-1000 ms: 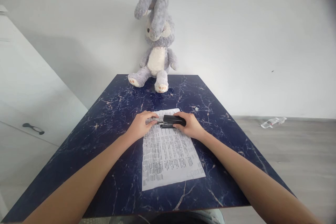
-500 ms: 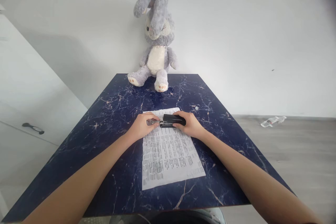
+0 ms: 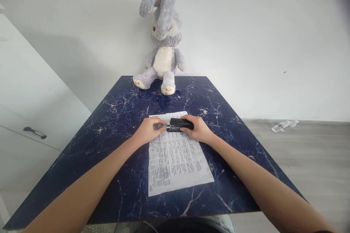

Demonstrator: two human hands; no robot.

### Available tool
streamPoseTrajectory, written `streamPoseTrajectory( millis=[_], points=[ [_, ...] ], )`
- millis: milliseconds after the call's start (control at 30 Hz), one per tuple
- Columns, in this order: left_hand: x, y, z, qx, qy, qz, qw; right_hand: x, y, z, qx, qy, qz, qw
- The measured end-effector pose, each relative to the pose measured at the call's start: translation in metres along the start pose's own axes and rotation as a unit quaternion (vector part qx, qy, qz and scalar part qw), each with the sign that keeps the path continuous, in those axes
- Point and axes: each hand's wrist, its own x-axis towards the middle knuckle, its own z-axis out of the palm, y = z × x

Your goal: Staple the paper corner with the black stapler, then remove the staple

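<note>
A black stapler [image 3: 177, 123] lies crosswise over the upper part of a printed sheet of paper [image 3: 183, 160]. My right hand [image 3: 198, 128] is closed around the stapler's right end, fingers on the far side and thumb on the near side. At its left end, my left hand [image 3: 146, 130] pinches a small greyish piece with a shiny metal part [image 3: 158, 126], which meets the stapler. Fingers partly hide this piece, so I cannot tell exactly what it is. The paper rests flat on the dark blue marbled table [image 3: 123, 189].
A grey plush rabbit [image 3: 164, 43] sits at the table's far edge against the white wall. A tiny white scrap [image 3: 205, 111] lies beyond my right hand. White drawers [image 3: 27, 116] stand on the left, and a clear plastic item [image 3: 284, 125] lies on the floor at right.
Hardly anything differs: both hands keep their hold on the stapler and the small piece, and the whole view has shifted very slightly.
</note>
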Motion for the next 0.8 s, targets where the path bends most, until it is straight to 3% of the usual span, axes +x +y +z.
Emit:
streamPoseTrajectory(
  millis=[467, 800],
  points=[
    [-0.001, -0.007, -0.021, -0.001, -0.079, 0.115, 0.990, -0.001, 0.000, -0.001, 0.016, 0.006, 0.010, 1.000],
    [-0.002, -0.022, -0.029, -0.052, -0.115, 0.037, 0.991, -0.003, 0.000, -0.008, 0.033, 0.017, 0.017, 0.999]
  ],
)
